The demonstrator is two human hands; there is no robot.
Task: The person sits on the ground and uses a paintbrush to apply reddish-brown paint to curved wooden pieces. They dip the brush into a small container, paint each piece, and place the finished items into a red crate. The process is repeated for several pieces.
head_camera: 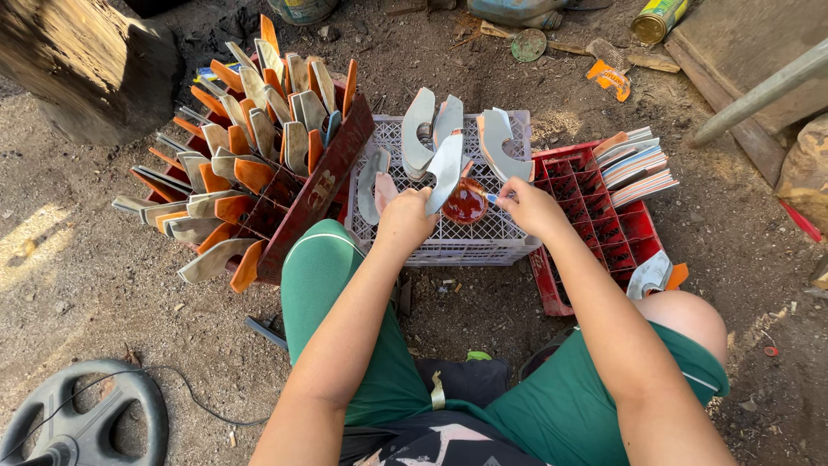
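Note:
My left hand (405, 217) grips a curved grey metal blade (445, 171) and holds it upright over a white plastic crate (466, 246). My right hand (532, 207) pinches a thin brush (494, 198) whose tip sits beside a small bowl of red paint (467, 204) on the crate. Several more grey blades (498, 145) stand on the crate behind the bowl.
A dark red crate (310, 194) at the left is packed with several blades tipped in orange. A red crate (595, 216) at the right holds stacked blades (636, 166). A log (86, 65), a metal pipe (759, 91), a can (657, 17) and a black wheel (82, 418) lie around.

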